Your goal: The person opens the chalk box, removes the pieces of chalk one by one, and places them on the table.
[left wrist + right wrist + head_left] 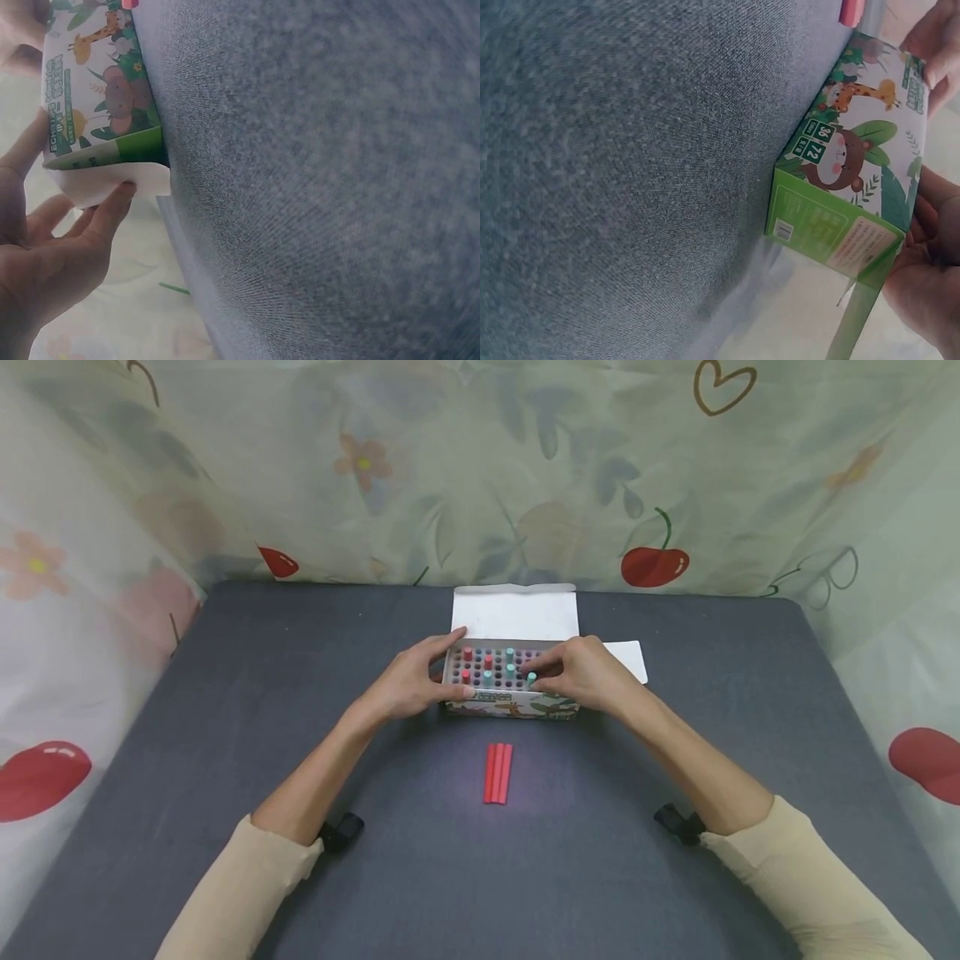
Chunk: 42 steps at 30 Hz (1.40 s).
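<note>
A white printed box (512, 706) stands on the table with its lid open at the back, and its holed insert holds several red and teal sticks that look like chalk. My left hand (408, 681) grips the box's left end, thumb at the front edge and a finger at the back. In the left wrist view, fingertips touch the white side flap (112, 182). With thumb and fingers, my right hand (588, 672) pinches a teal chalk stick (531, 678) at the insert's front right. Whether its lower end sits in a hole is hard to tell.
Three red chalk sticks (498, 774) lie side by side on the dark grey table (495, 877) in front of the box. The raised lid (515, 614) leans back, and a white flap (628, 658) sticks out to the right. A patterned curtain (480, 477) hangs behind.
</note>
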### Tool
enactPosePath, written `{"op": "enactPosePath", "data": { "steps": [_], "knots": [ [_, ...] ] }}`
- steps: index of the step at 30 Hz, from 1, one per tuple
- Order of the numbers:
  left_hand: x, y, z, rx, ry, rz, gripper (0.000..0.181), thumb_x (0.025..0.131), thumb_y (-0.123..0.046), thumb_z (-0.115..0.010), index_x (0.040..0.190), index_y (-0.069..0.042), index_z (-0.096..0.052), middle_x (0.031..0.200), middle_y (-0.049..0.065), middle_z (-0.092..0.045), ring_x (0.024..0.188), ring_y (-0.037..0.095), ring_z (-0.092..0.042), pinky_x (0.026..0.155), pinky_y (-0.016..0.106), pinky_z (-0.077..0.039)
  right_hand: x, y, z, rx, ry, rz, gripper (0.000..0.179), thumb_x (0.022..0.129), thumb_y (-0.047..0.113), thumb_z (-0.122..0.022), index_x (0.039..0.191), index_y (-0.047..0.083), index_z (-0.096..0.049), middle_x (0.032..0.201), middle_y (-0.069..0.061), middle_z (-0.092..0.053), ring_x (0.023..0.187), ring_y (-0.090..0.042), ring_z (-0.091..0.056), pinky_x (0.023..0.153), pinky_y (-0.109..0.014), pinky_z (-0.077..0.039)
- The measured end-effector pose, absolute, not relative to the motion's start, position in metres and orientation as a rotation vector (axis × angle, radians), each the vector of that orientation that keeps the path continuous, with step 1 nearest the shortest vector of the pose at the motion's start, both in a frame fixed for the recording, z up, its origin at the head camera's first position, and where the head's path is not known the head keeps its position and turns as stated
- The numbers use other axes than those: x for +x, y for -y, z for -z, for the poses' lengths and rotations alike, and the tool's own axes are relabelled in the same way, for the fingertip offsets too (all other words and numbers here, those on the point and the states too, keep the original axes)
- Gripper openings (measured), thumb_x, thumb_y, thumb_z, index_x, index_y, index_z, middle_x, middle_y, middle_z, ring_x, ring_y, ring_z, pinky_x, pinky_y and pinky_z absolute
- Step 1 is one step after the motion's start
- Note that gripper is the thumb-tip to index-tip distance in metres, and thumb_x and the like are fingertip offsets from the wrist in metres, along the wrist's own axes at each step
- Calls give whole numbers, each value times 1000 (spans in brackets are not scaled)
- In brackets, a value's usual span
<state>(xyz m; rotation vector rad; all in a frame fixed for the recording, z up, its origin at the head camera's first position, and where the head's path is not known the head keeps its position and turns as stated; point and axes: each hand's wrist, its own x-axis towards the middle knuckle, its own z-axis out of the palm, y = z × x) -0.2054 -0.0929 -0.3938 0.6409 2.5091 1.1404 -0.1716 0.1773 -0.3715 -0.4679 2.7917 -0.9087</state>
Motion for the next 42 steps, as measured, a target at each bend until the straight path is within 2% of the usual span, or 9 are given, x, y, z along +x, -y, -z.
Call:
{"op": "enactPosePath", "data": {
  "steps": [9,20,30,35,42],
  "knots": [
    [-205,92,393,626,-2525,-1118,92,85,-31,-81,159,-24,-27,152,12,-39,126,24,-48,104,42,-44,-174,-176,374,-451,-2816,871,22,84,18,-81,106,14,-80,92,-1,-76,72,-11,-66,58,-30,-45],
    [-204,92,394,628,-2516,-1127,91,85,-29,-81,158,-24,-27,153,12,-38,124,24,-49,102,41,-45,-169,-177,382,-505,-2881,920,17,88,17,-78,103,9,-78,88,0,-75,78,-11,-68,69,-34,-52],
    [-204,92,395,627,-2517,-1131,90,86,-29,-80,159,-25,-26,154,11,-36,125,24,-50,102,41,-45,-168,-175,381,-523,-2924,916,15,93,19,-72,102,7,-71,91,-5,-74,81,-15,-68,71,-35,-51],
    [-204,93,395,627,-2510,-1145,91,86,-28,-80,159,-24,-27,154,12,-36,124,25,-51,102,41,-46,-168,-176,382,-530,-2921,947,17,96,23,-69,105,9,-66,93,-4,-75,77,-15,-66,69,-35,-49],
    [-204,92,394,622,-2513,-1143,91,86,-28,-80,159,-24,-27,154,12,-37,122,24,-51,102,41,-46,-166,-177,383,-512,-2862,1102,14,98,20,-65,103,8,-59,88,-4,-75,75,-14,-71,69,-38,-54]
  ]
}}
